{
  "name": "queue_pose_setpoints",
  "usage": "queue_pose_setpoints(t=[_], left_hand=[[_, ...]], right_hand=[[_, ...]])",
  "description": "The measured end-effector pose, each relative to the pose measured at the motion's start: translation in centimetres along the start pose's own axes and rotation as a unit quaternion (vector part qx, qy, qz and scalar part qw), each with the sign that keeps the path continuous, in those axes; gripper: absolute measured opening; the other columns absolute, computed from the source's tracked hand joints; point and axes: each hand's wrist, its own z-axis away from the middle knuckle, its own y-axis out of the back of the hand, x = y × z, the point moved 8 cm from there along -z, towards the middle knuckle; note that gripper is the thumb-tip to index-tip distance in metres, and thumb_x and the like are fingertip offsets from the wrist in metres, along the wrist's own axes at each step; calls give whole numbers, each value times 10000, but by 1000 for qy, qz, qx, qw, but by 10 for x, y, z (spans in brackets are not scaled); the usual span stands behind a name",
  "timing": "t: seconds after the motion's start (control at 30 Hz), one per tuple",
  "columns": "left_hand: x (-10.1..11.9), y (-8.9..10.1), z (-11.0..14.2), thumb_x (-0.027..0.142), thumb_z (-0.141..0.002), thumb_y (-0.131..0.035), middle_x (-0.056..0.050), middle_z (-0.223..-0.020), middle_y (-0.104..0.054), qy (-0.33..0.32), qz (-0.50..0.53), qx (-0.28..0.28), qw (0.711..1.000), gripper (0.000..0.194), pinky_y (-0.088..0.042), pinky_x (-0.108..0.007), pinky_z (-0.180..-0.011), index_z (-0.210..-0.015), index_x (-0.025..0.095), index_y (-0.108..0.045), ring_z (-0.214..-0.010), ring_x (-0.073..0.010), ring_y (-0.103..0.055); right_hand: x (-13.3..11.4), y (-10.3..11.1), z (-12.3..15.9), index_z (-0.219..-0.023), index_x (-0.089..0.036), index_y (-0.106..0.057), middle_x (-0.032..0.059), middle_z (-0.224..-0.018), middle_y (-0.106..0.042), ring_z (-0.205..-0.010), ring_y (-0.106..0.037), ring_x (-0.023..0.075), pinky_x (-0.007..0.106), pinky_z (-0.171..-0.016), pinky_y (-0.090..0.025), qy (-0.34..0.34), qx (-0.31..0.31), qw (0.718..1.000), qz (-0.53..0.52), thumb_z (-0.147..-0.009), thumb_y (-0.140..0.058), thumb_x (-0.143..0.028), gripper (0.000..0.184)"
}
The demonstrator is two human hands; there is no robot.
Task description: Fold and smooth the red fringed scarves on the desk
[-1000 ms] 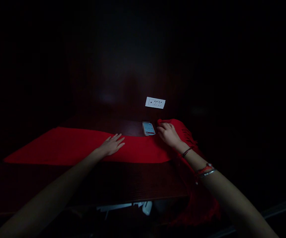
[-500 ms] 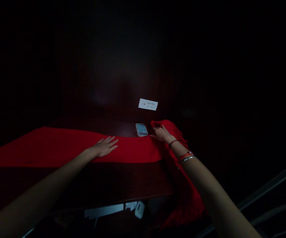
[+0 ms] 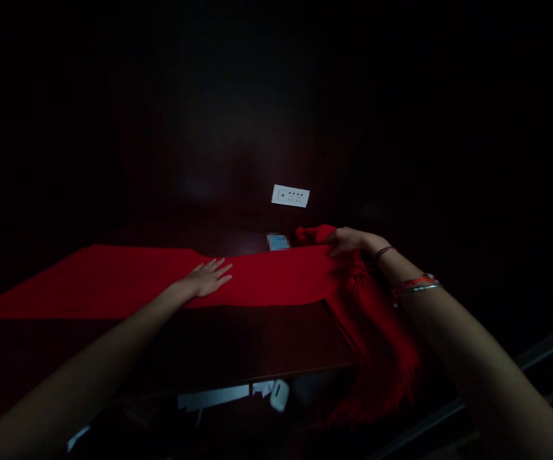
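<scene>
A long red scarf (image 3: 128,281) with a fringed end lies spread across a dark wooden desk (image 3: 238,345). Its left stretch is flat, while the right part bunches up and hangs over the desk's edge, fringe downward. My left hand (image 3: 207,278) rests flat on the middle of the cloth, fingers spread, a ring on one of them. At the right, my right hand (image 3: 348,239) has its fingers closed on the far side of the scarf. Bracelets circle the right wrist and forearm.
A white wall socket (image 3: 290,196) is on the dark panel behind. Just beyond the scarf lies a small blue item (image 3: 278,242), partly blurred. Below the desktop are white papers (image 3: 219,397) and a small white case (image 3: 280,395). The surroundings are very dark.
My right hand has moved right, drawing the scarf's right part along and straightening its far edge. The left hand stays pressed on the cloth. The view has shifted slightly.
</scene>
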Motion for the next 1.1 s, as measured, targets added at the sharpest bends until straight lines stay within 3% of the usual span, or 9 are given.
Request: queue_pose_setpoints(t=[0.1,0.23,0.33,0.4,0.57,0.7,0.83,0.93,1.1], left_hand=[[-1,-2,-2,537,-792,-124,-41,-1363,-68,-5,4,1,1000,573,-128,-404,-960,-1292,257,-131,-1232,-216,-62],[2,0,-1,535,-792,-142,-48,-1363,-70,-22,10,9,1000,572,-129,-401,-961,-1292,258,-128,-1233,-212,-61],[7,3,3,531,-790,-172,-37,-1363,-61,-34,10,13,999,570,-126,-401,-962,-1292,267,-120,-1231,-219,-65],[10,6,6,534,-786,-196,-32,-1362,-45,-40,14,17,999,578,-128,-406,-961,-1293,269,-114,-1230,-231,-60],[15,11,11,552,-775,-214,-30,-1359,3,-56,35,32,997,620,-139,-398,-960,-1298,260,-55,-1228,-241,-41],[14,8,12,570,-763,-224,-36,-1360,15,-38,21,31,999,637,-127,-425,-954,-1298,263,-64,-1225,-264,-5],[14,5,10,589,-754,-221,-33,-1364,-1,-38,17,37,998,640,-133,-442,-944,-1295,284,-68,-1226,-272,-11],[12,6,8,583,-763,-195,-36,-1365,-61,-40,14,45,998,609,-163,-447,-929,-1291,287,-124,-1227,-267,-69],[-2,9,6,574,-770,-175,-61,-1351,-153,24,-13,41,999,587,-150,-465,-925,-1265,268,-253,-1220,-274,-113]], right_hand=[[14,1,14,-852,-115,-583,26,-744,-586,-649,-517,113,209,-594,-390,-28,-3,990,-137,-601,-577,-221,272],[23,15,30,-748,-140,-507,-11,-670,-531,-567,-485,82,202,-545,-395,-48,105,918,-380,-590,-589,-243,205],[26,26,44,-687,-164,-452,-39,-613,-487,-514,-456,61,189,-508,-388,-76,140,871,-465,-565,-612,-218,208],[22,32,54,-659,-170,-441,-35,-605,-483,-517,-458,62,187,-504,-389,-86,113,864,-483,-565,-620,-219,208],[5,53,80,-739,-173,-501,-22,-660,-514,-542,-473,63,172,-484,-374,-66,77,893,-439,-554,-645,-267,253],[6,45,86,-895,-171,-534,-7,-669,-541,-500,-466,62,177,-456,-361,-76,59,914,-393,-634,-570,-355,321],[35,21,69,-863,-145,-593,30,-672,-583,-551,-511,107,209,-496,-383,-145,31,947,-285,-675,-533,-363,294],[59,10,44,-781,-130,-618,38,-662,-592,-596,-528,134,215,-524,-379,-191,58,970,-141,-666,-545,-337,247],[70,-7,13,-815,-135,-611,62,-772,-599,-723,-540,158,213,-612,-377,-216,129,968,-17,-726,-457,-319,256]])
